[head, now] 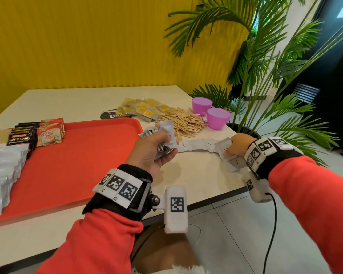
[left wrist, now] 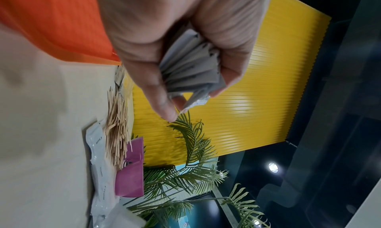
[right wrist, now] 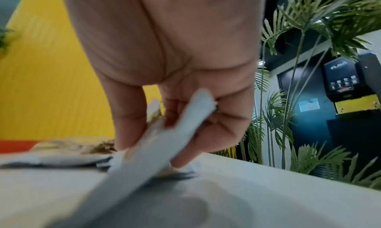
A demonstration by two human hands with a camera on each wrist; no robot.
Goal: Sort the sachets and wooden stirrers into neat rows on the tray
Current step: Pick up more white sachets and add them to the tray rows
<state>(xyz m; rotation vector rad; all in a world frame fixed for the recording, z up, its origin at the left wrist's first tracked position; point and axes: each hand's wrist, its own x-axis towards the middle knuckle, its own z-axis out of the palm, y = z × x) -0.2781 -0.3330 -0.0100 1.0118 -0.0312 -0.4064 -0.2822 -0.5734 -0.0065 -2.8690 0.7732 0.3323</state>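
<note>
Red plastic, the tray point(head: 71, 167) is my landmark, lying on the pale tabletop point(head: 196, 175) with its near edge close to the tabletop's front edge. My left hand point(head: 156, 149) hovers just right of the tray's right rim, its grip clenched around a fanned stack of grey sachets point(head: 166, 138); the left wrist view shows at least six edges point(left wrist: 193, 72), though I cannot count them exactly. Further right of the tray, near the tabletop's right edge, my right hand point(head: 238, 146) pinches one end of a strip of white sachets point(head: 198, 145) that lies flat between my two hands, about four joined packets, each with small print too faint to read. On the tray's far left corner stands a row of black sachets point(head: 22, 138) reading "SUPREMO", and touching them on the right a few red-and-white sachets point(head: 50, 133) marked "Coffee mate". A heap of clear-white packets point(head: 4, 171) covers the tray's left side; the middle and right of the tray lie bare. Beyond the tray's far right corner sit a loose pile of wooden stirrers point(head: 186, 122), too many to count, a cluster of yellow-labelled packets point(head: 145, 109), and two purple cups point(head: 216, 117) beside a potted palm point(head: 265, 76).
</note>
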